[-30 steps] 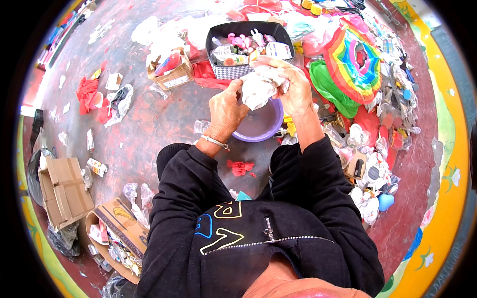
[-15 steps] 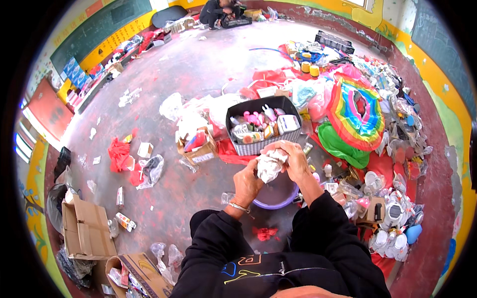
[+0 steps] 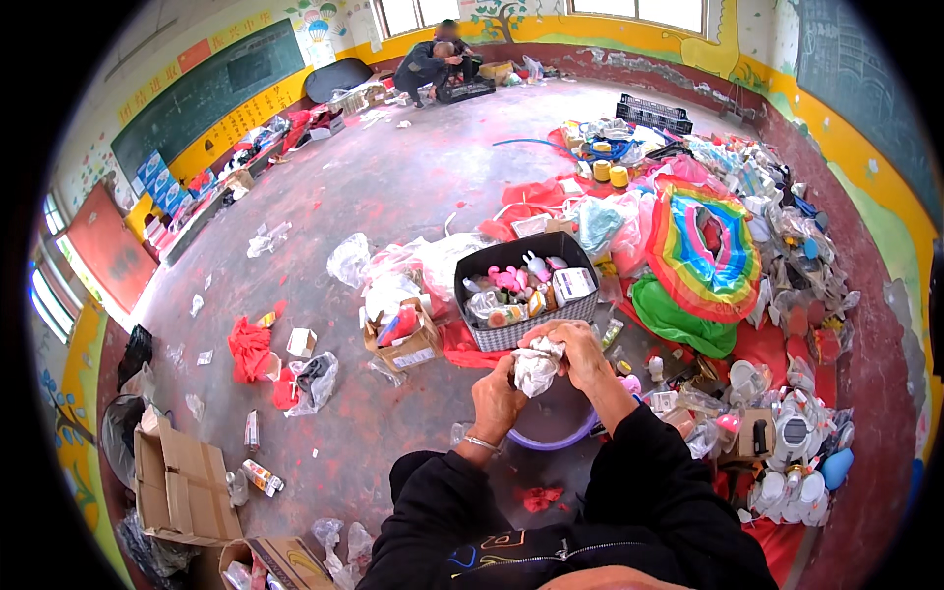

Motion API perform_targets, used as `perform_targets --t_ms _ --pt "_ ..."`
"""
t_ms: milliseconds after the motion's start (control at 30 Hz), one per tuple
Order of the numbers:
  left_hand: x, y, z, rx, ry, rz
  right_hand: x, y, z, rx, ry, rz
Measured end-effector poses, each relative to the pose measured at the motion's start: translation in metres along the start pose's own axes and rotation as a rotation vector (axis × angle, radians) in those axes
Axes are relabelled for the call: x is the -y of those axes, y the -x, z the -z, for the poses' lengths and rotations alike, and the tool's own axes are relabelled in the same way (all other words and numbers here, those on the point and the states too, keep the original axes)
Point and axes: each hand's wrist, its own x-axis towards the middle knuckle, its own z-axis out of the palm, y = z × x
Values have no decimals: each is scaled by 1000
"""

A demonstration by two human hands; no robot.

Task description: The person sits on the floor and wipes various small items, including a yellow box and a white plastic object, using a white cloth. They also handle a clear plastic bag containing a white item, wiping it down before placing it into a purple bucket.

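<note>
I grip a crumpled white cloth bundle [image 3: 537, 366] with my left hand [image 3: 497, 398] and my right hand [image 3: 575, 354], above a round purple plastic basin [image 3: 560, 428]; a dark woven basket [image 3: 511, 334] of small toys sits just beyond.

floor [image 3: 393, 197]: grey concrete, red-stained | walls [image 3: 865, 147]: yellow, painted | chalkboard [image 3: 206, 93]: green | windows [image 3: 413, 12]: daylight
</note>
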Motion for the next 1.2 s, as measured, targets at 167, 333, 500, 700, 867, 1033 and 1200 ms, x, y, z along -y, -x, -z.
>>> perform_targets --t_ms 167,333,500,700,867,1033,1200 --pt "0 -1 0 -3 21 7 2 2 -1 3 -31 7" --pt "-7 -4 2 -21 92 81 0 0 1 74 -115 3" --pt "-1 -4 0 -14 156 118 2 1 -1 76 -78 -4" --pt "0 -3 -2 17 179 135 -3 -2 2 50 -73 -16" --pt "-4 -3 -1 35 149 133 -8 -3 4 16 -88 -40" --pt "-7 -4 1 50 178 131 -4 -2 3 9 -76 -59" --pt "-7 -3 2 45 155 120 -2 -2 2 11 -41 -71"
